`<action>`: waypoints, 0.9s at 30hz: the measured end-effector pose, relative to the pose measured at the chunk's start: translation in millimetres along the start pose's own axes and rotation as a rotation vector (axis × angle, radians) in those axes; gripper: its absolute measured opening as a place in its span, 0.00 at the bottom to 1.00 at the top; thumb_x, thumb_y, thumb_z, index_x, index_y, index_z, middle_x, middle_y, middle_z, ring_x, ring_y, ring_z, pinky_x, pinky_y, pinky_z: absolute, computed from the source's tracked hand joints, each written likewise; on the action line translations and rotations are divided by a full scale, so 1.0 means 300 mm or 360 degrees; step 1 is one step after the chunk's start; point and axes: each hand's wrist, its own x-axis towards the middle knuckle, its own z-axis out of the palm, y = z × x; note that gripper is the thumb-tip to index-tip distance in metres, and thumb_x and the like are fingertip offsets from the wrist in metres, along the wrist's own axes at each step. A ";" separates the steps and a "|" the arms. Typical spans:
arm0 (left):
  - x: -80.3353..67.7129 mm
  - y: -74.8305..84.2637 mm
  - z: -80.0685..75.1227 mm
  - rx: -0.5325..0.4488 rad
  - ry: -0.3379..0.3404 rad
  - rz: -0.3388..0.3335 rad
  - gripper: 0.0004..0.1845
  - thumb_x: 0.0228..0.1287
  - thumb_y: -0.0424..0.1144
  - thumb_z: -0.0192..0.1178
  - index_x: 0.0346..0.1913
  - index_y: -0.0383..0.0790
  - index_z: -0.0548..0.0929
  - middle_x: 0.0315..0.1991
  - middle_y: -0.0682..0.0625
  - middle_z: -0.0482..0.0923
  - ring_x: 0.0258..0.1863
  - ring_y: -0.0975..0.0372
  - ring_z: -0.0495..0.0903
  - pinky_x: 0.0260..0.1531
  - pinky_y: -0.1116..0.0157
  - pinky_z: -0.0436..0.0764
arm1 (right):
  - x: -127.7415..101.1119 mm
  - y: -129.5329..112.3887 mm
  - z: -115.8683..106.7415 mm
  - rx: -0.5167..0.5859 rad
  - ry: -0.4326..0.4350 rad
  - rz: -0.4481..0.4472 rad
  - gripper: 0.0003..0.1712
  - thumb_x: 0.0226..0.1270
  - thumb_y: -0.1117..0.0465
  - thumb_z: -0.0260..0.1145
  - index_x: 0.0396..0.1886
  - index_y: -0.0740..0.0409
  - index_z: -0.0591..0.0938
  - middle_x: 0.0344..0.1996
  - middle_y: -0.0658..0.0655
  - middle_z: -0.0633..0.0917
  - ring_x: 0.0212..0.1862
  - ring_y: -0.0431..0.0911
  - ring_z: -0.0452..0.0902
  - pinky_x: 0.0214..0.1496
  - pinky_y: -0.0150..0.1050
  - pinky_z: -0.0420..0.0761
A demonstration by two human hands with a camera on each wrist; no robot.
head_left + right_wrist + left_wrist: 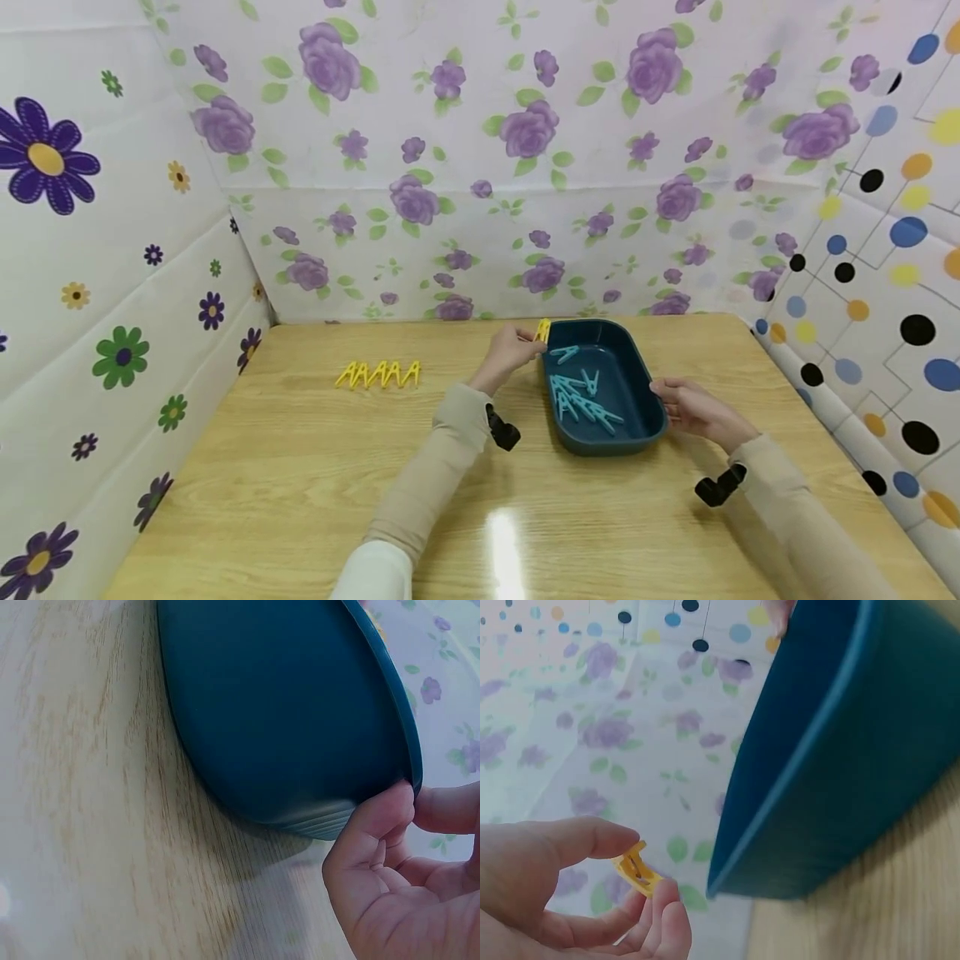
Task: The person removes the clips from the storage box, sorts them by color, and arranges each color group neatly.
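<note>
Left hand (512, 350) pinches yellow clip (542, 331) at far-left rim of blue tray (645, 398), frame centre. Right hand (693, 408) grips tray's right edge. Blue clips (581, 396) remain inside tray; yellow clip row (378, 374) already on tabletop (300, 467), left. Sorting seems partway.

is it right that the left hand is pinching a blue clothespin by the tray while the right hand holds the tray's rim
Not quite: the clothespin pinched by the left hand is yellow, as the left wrist view shows. The blue ones lie inside the tray. The right hand does hold the tray's rim.
</note>
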 end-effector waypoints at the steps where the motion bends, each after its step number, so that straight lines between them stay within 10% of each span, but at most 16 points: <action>1: -0.003 -0.010 -0.009 0.0004 0.0014 -0.0002 0.13 0.63 0.38 0.62 0.46 0.33 0.80 0.44 0.40 0.81 0.49 0.45 0.80 0.49 0.52 0.80 | -0.002 0.000 -0.001 0.0004 0.0000 -0.0002 0.10 0.78 0.53 0.49 0.46 0.54 0.71 0.25 0.42 0.77 0.26 0.34 0.72 0.33 0.31 0.74; 7: -0.018 -0.076 -0.066 0.0063 0.0085 -0.0032 0.14 0.64 0.39 0.62 0.46 0.31 0.80 0.43 0.40 0.80 0.48 0.45 0.81 0.50 0.49 0.80 | -0.004 0.000 -0.005 0.0015 -0.0026 -0.0015 0.09 0.79 0.54 0.48 0.45 0.53 0.72 0.25 0.42 0.78 0.26 0.34 0.73 0.33 0.30 0.74; 13: -0.027 -0.156 -0.145 0.0372 0.0250 -0.0047 0.19 0.61 0.39 0.66 0.16 0.40 0.72 0.12 0.55 0.60 0.13 0.62 0.62 0.17 0.67 0.67 | -0.006 0.000 -0.006 0.0003 -0.0038 -0.0002 0.11 0.78 0.52 0.49 0.47 0.54 0.70 0.25 0.42 0.78 0.26 0.34 0.73 0.34 0.30 0.74; 16: -0.039 -0.191 -0.191 0.0474 0.0355 -0.0084 0.28 0.59 0.38 0.67 0.10 0.45 0.60 0.09 0.56 0.48 0.11 0.65 0.48 0.14 0.68 0.57 | -0.007 0.002 -0.010 0.0015 -0.0037 -0.0011 0.10 0.78 0.52 0.50 0.46 0.53 0.71 0.25 0.41 0.79 0.27 0.34 0.74 0.33 0.30 0.75; 27: -0.090 -0.289 -0.304 0.0669 0.0594 -0.0124 0.29 0.59 0.34 0.64 0.11 0.46 0.56 0.10 0.56 0.47 0.11 0.65 0.47 0.11 0.68 0.52 | -0.003 0.005 -0.012 -0.0018 -0.0061 -0.0012 0.11 0.78 0.51 0.49 0.44 0.51 0.74 0.25 0.42 0.80 0.26 0.34 0.75 0.34 0.31 0.76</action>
